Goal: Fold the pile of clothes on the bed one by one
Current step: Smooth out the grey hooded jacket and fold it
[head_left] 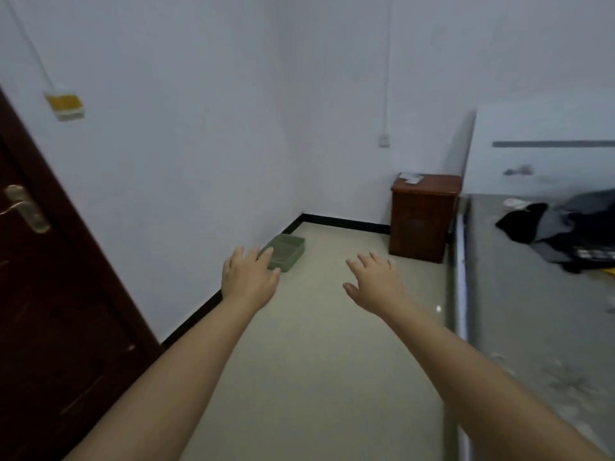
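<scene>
The person stands in the aisle beside the grey-sheeted bed [519, 294], both bare arms stretched forward over the pale floor [316, 361]. The left hand [248, 277] and the right hand [374, 284] hover palm down with fingers spread and released, grasping nothing. The heap of dark black and grey clothes [562, 227] lies on the bed at the far right, well apart from both hands. A green plastic tray [288, 249] sits on the floor by the white wall, and a brown wooden bedside cabinet [422, 217] stands at the head of the bed.

Nothing looks folded yet; the step in hand seems to be the approach. To do it well, the person would likely turn right, face the bed squarely, lift a single garment off the top, and spread it flat on bare sheet before folding.
</scene>
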`<state>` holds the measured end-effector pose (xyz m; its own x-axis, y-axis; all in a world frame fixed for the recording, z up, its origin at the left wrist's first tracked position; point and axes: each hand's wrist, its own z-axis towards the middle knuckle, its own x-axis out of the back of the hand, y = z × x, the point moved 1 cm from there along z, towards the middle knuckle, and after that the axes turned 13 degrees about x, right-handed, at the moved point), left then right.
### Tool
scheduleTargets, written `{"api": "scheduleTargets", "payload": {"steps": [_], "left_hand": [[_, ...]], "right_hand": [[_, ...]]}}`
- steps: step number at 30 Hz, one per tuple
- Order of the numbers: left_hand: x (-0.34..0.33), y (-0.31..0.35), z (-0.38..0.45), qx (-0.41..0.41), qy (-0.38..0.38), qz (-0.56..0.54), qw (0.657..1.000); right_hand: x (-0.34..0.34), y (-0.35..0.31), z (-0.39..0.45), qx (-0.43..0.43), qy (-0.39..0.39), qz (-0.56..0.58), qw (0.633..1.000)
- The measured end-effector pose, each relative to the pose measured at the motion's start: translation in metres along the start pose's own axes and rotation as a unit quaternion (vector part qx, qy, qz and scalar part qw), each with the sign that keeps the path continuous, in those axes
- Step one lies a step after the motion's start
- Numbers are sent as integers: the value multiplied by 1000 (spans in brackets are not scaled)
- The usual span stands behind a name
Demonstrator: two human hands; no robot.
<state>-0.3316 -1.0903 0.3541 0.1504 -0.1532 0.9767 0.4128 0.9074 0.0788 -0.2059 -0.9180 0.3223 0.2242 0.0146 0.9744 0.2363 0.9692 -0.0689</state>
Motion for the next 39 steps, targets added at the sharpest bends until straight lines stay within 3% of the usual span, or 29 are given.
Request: {"api": "scheduleTargets", "payload": {"steps": [4, 11, 20, 30, 39], "left_hand": [[-28, 88, 72, -86, -5, -29, 996], [-54, 248, 227, -163, 0, -71, 984], [-114, 441, 366, -264, -23, -98, 959], [-159, 692, 512, -440, -45, -130, 888], [-251, 906, 561, -582, -4, -63, 811]], "right_hand": [[-8, 89, 36, -84, 8, -21, 996], [2, 261, 117, -200, 29, -46, 978], [-3, 444, 176, -309, 31, -86, 947], [-13, 646, 240, -480, 16, -81, 873], [-50, 821, 209, -610, 2, -62, 790]]}}
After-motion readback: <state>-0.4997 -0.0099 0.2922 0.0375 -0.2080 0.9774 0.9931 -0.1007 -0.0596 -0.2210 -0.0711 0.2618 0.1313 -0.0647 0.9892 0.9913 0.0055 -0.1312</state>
